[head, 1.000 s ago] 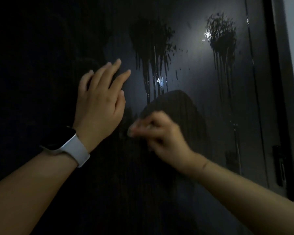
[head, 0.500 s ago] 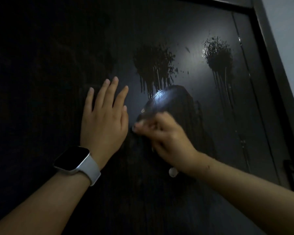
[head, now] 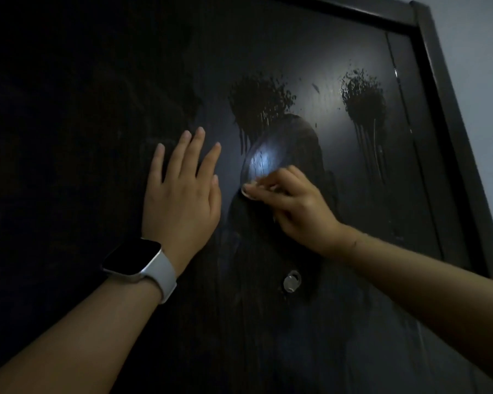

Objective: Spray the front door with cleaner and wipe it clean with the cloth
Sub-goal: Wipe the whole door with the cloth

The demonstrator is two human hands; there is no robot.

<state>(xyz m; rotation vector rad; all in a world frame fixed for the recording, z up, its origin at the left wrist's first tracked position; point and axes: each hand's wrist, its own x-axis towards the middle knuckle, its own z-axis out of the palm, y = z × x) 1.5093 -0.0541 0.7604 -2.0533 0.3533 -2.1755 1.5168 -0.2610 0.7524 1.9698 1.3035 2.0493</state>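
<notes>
Left hand (head: 180, 191): fingers straight and spread, palm flat against the door (head: 319, 66); a watch (head: 138, 258) sits on the wrist.
Right hand (head: 293, 200): fingers curled and pinched, tips at the door just right of the left hand; too dark to tell whether they hold a cloth.
Peephole (head: 291, 281): below the right hand.
Spray patches: one (head: 261, 100) above the right hand, running down; another (head: 363, 100) further right, near the frame (head: 444, 81).
</notes>
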